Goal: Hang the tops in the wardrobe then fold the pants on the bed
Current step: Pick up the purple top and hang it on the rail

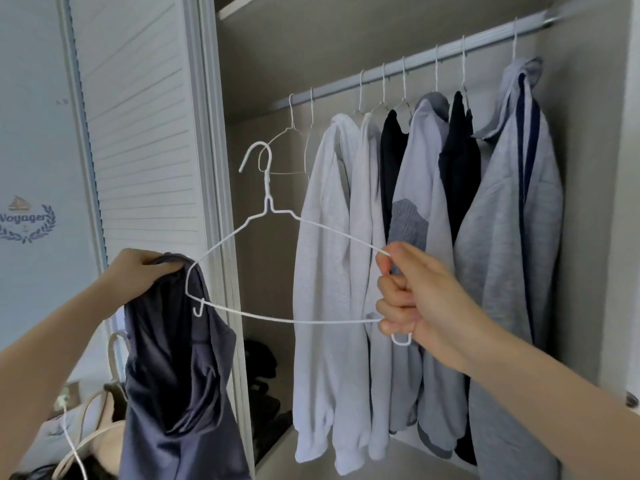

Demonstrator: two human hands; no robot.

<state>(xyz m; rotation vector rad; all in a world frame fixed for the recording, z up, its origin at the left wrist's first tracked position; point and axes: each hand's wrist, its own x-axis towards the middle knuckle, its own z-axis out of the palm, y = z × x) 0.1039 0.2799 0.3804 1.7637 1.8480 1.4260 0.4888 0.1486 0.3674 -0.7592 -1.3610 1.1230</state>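
Observation:
My right hand [412, 292] grips the right end of a white wire hanger [266, 202], held upright in front of the open wardrobe. My left hand [138, 271] bunches the top edge of a dark grey top [173, 375], which hangs down from my fingers. The hanger's left end touches the fabric just beside my left hand. Behind, the wardrobe rail [415, 64] carries several tops: white, black, grey and navy ones [415, 237].
Two bare wire hangers [294, 133] hang at the rail's left end. A louvred wardrobe door [138, 133] stands at left. Dark items [263, 375] lie on the wardrobe floor. A beige bag and a white cable [76, 445] sit at bottom left.

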